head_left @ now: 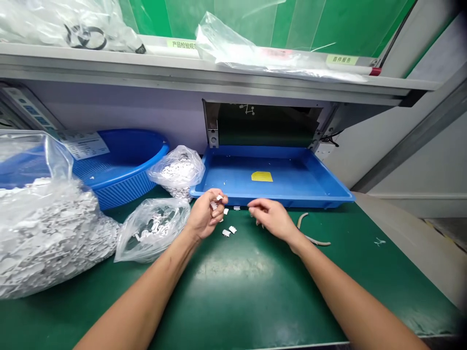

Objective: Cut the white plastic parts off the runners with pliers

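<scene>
My left hand (207,214) is closed around several small white plastic pieces (219,198), one of them showing between thumb and forefinger. To its right, my right hand (272,218) hovers low over the table, fingers curled and tips pressed together; whatever they pinch, if anything, is hidden. Loose white pieces (229,231) lie on the green table (241,291) between the hands. Beside my left wrist sits an open clear bag (156,231) with white parts inside. What look like pale tool handles (317,241) stick out behind my right hand.
A shallow blue tray (233,170) with a yellow label (261,176) stands behind my hands. At left are a big bag of white parts (47,238), a smaller filled bag (178,170) and a blue basket (124,180). A shelf (182,73) crosses above.
</scene>
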Demonstrator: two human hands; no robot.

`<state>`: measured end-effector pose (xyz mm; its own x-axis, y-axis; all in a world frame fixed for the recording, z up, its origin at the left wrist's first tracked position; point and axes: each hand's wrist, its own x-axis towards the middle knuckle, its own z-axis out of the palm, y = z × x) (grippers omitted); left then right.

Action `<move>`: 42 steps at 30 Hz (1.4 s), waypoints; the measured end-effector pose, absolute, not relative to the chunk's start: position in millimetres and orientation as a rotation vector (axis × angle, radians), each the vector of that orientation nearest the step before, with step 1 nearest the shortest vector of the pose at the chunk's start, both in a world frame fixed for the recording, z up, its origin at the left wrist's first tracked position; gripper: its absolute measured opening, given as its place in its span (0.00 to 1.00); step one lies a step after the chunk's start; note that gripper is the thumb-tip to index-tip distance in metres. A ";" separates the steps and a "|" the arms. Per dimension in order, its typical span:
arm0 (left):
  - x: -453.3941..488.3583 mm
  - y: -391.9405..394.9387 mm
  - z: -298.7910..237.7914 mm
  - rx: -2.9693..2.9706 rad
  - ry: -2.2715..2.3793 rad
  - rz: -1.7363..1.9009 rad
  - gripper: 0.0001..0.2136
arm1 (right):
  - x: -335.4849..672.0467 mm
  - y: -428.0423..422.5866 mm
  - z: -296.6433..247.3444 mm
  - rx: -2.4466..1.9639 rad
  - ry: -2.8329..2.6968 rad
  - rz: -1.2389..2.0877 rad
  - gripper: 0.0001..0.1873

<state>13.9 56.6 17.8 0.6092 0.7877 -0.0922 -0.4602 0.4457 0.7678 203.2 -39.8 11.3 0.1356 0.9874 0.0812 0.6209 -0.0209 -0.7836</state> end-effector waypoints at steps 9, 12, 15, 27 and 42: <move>14.4 53.9 7.8 0.939 0.615 0.704 0.09 | 176.1 -4.9 -11.0 -2.053 -2.058 0.161 0.08; 11.5 54.2 5.2 1.172 0.704 0.750 0.08 | 181.7 -13.1 -13.4 -2.011 -2.103 0.116 0.06; 8.2 53.1 0.8 1.537 0.817 0.818 0.14 | 188.6 -26.4 -16.0 -1.922 -2.134 0.108 0.06; 14.8 43.0 3.9 1.586 0.780 0.744 0.11 | 171.8 -31.0 -9.1 -1.484 -1.423 0.635 0.15; 34.8 12.3 -1.4 1.523 0.822 1.069 0.09 | 158.4 -21.3 -16.4 -1.195 -0.775 0.981 0.09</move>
<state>34.8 12.3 -1.4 0.3640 0.9079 0.2082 -0.0323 -0.2111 0.9769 158.4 -21.3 -16.4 0.3945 0.9188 -0.0112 -0.2018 0.0747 -0.9766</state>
